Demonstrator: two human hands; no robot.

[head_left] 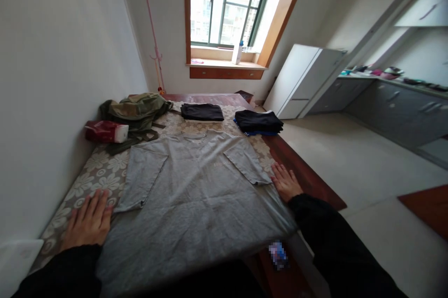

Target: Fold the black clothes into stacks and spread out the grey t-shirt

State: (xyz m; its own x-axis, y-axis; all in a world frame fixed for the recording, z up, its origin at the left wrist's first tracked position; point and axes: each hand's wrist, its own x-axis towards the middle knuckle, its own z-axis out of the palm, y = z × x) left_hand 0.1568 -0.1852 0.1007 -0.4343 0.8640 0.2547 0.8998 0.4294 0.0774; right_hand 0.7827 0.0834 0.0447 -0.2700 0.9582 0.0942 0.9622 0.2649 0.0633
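A grey short-sleeved T-shirt (196, 186) lies spread out flat on the table, its collar toward the window and its hem toward me. Small pale lettering shows on its chest. My left hand (89, 218) rests flat with fingers stretched on the flowered tablecloth (101, 176), just beside the shirt's left edge. On the other side, my right hand (285, 181) lies with fingers spread at the shirt's right edge, close to the sleeve end. Neither hand grips anything.
Beyond the collar sit a folded black garment (202, 112) and a stack of folded dark clothes (258, 121). A camouflage backpack (136, 109) and a red tissue pack (106, 131) lie by the left wall. The wooden table edge (308, 172) runs along the right.
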